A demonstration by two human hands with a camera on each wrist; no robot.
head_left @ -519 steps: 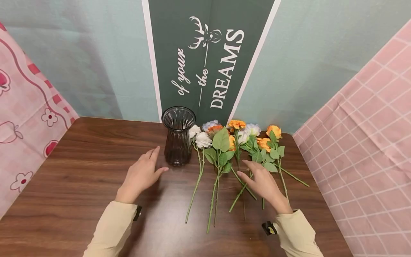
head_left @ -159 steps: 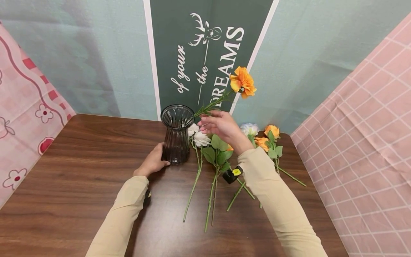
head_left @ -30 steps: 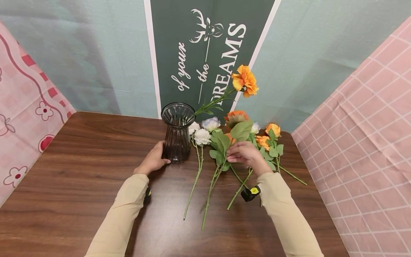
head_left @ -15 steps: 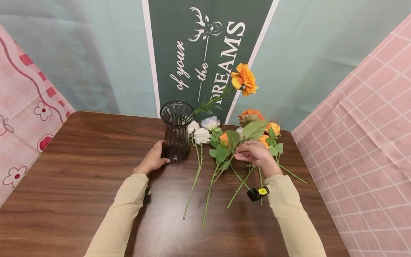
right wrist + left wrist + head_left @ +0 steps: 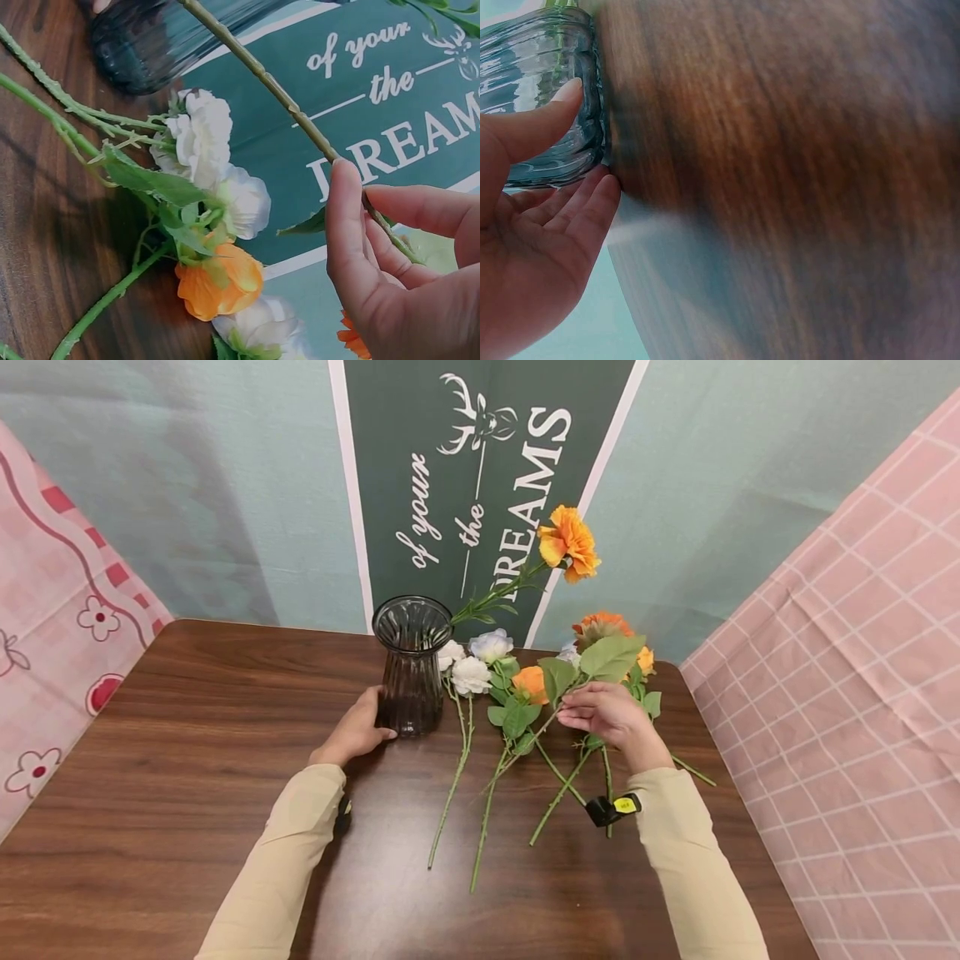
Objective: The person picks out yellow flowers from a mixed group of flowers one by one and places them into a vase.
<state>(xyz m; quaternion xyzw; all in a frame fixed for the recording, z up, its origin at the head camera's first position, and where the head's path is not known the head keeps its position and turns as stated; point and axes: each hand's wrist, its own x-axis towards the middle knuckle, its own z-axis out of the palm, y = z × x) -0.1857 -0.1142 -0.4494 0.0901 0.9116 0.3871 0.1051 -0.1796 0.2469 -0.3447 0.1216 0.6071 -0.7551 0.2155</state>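
A dark, ribbed glass vase (image 5: 413,681) stands upright on the table, one orange carnation (image 5: 568,545) leaning out of it to the right. My left hand (image 5: 355,731) holds the vase low on its left side; the left wrist view has the thumb (image 5: 551,124) on the ribbed glass and the other fingers round the far side. Between thumb and fingers, my right hand (image 5: 607,714) pinches the stem (image 5: 289,101) of an orange-red flower (image 5: 602,625) with broad green leaves (image 5: 611,657). Its bloom points away, and its stem slants down to the left above the other stems.
White flowers (image 5: 471,677), a pale blue-white flower (image 5: 491,645) and an orange rose (image 5: 531,683) lie right of the vase on the wooden table (image 5: 225,760). More yellow-orange blooms (image 5: 645,660) lie partly behind my right hand. Fabric backdrops (image 5: 847,635) enclose the table.
Earlier the orange carnation went into the vase. Over the last second, my right hand has drawn the orange-red flower rightward, uncovering the orange rose. My left hand stays on the vase.
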